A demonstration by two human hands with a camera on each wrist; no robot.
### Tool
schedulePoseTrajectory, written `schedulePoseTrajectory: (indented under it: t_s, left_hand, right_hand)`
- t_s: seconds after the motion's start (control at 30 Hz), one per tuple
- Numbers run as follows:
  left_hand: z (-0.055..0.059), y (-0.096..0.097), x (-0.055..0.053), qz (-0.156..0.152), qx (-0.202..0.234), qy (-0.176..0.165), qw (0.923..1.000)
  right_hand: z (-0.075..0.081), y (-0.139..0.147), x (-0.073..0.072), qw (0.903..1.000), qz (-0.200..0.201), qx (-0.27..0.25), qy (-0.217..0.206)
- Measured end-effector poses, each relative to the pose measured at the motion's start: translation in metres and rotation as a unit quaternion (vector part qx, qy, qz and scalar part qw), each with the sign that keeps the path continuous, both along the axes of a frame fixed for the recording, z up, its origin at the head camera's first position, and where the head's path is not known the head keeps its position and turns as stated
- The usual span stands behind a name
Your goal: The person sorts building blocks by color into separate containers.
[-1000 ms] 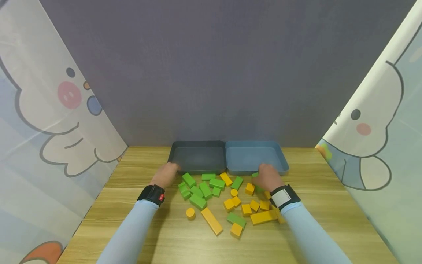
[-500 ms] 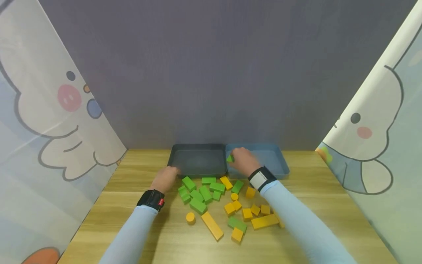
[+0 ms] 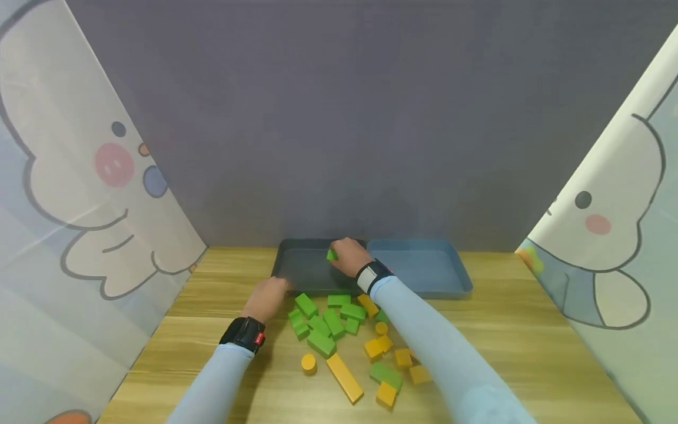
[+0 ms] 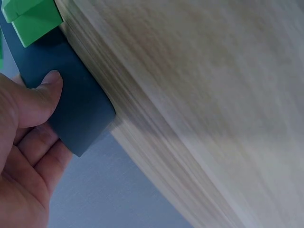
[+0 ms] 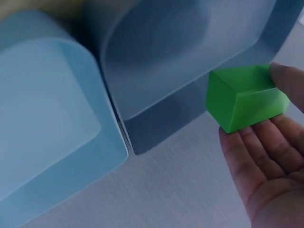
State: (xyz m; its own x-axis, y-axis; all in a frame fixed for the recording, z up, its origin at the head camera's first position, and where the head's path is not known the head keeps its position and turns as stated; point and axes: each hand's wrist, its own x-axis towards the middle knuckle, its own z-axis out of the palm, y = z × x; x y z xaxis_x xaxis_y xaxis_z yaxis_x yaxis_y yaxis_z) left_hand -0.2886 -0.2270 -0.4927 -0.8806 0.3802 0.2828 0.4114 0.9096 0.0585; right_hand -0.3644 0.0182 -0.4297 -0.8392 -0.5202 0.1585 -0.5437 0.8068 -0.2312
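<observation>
My right hand (image 3: pixel 349 257) is over the dark grey tray (image 3: pixel 299 268) and pinches a green block (image 5: pixel 247 97) between thumb and fingers. The right wrist view shows this block up close, near the tray's far side. At the tray's near left corner, my left hand (image 3: pixel 266 299) holds the wall; in the left wrist view its thumb (image 4: pixel 50 88) presses the wall, with part of the fingers hidden behind. Just in front of the tray lie several green blocks (image 3: pixel 320 343), close to the left hand.
A blue tray (image 3: pixel 415 268) stands directly right of the dark one. Orange-yellow blocks (image 3: pixel 344 378) and cylinders (image 3: pixel 309 364) are scattered nearer on the wooden table (image 3: pixel 180 353). My right forearm covers some of them. A grey panel (image 3: pixel 339 118) rises behind the trays.
My right hand has picked up the green block in front of the blue tray and carried it left, across the blue tray to above the dark tray. The left hand stays at its corner.
</observation>
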Motion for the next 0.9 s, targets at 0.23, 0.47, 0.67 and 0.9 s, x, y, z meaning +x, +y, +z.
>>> schedulePoseTrajectory:
  t_s: [0.23, 0.47, 0.67, 0.9]
  left_hand:
    - [-0.002, 0.001, -0.001, 0.003, -0.012, 0.009, 0.9999]
    - [-0.006, 0.000, 0.005, 0.007, -0.005, 0.016, 0.9998]
    - [-0.006, 0.001, 0.009, 0.007, -0.002, 0.013, 0.9999]
    - [-0.005, 0.001, 0.003, 0.009, -0.006, 0.014, 0.9998]
  right_hand:
    - [-0.012, -0.010, -0.014, 0.9989, -0.005, 0.044, -0.016]
    - [-0.028, -0.019, -0.023, 0.9974, -0.004, 0.071, -0.014]
    - [-0.039, -0.022, -0.027, 0.9968, -0.006, 0.079, -0.011]
    - [-0.037, -0.018, -0.031, 0.9978, -0.015, 0.063, -0.014]
